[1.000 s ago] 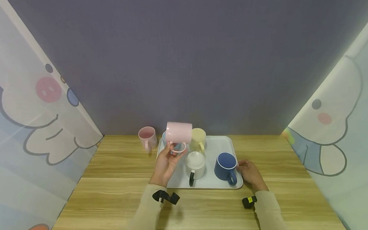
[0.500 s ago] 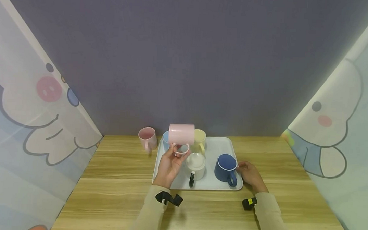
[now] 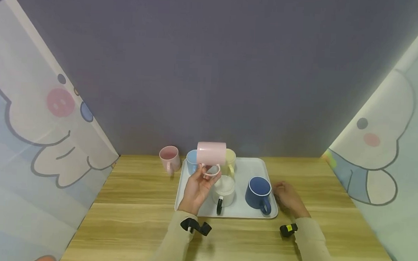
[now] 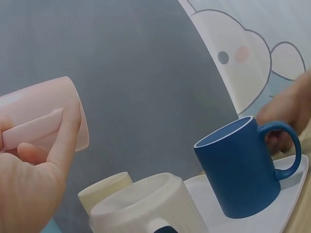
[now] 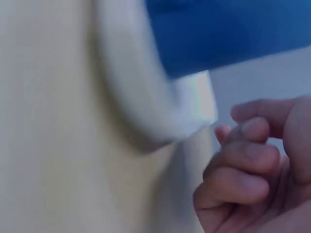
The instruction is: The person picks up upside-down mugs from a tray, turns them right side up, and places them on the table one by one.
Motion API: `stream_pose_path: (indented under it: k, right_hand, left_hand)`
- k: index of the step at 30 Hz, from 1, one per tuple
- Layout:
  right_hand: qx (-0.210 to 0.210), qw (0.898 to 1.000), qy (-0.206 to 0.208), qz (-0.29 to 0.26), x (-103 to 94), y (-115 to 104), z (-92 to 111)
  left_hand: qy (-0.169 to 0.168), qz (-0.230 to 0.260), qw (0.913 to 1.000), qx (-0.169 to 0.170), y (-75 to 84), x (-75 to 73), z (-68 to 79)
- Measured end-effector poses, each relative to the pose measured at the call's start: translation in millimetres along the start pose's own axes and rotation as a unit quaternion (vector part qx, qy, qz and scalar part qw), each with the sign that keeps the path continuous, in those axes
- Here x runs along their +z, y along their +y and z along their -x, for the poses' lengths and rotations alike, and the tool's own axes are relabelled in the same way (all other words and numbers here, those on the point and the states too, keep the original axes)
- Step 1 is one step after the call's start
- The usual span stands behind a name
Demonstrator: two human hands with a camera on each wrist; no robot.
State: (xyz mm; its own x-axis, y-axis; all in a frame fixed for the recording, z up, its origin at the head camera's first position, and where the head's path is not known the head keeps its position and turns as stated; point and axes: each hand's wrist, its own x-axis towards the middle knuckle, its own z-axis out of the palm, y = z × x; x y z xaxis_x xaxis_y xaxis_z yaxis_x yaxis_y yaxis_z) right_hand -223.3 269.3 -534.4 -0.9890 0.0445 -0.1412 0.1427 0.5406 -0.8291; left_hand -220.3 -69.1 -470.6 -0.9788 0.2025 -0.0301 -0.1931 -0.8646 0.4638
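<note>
My left hand (image 3: 196, 190) holds a pink mug (image 3: 211, 153) by its handle, with the mug lying sideways in the air above the tray (image 3: 244, 169). In the left wrist view, one finger (image 4: 68, 131) stretches along the pink handle. Below the held mug, a white mug (image 3: 223, 193) with a black handle stands on the tray. A dark blue mug (image 3: 256, 195) stands at the tray's right front. My right hand (image 3: 291, 198) is beside the tray's right edge near the blue mug, fingers (image 5: 238, 158) loosely curled, nothing in them.
On the tray's back part stand a light blue mug (image 3: 191, 161) and a yellow mug (image 3: 231, 156), both partly hidden. Another pink mug (image 3: 170, 158) stands on the wooden table (image 3: 132, 205) left of the tray. A grey wall (image 3: 211, 76) rises behind.
My left hand has carried the pink mug a little to the right over the tray. My right hand has drawn slightly right, away from the tray's edge.
</note>
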Motion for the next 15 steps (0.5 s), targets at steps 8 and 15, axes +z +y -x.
stream_pose_path:
  k: [8,15]
  right_hand:
    - [-0.098,0.992,0.079,0.019,-1.9,-71,10]
    - [-0.119,0.992,0.028,-0.022,22.5,-124,28]
  left_hand:
    - [0.001,-0.015,0.9998,-0.009,-5.1,0.5,-1.8]
    - [0.019,-0.046,0.9987,-0.013,-8.4,3.8,-1.3]
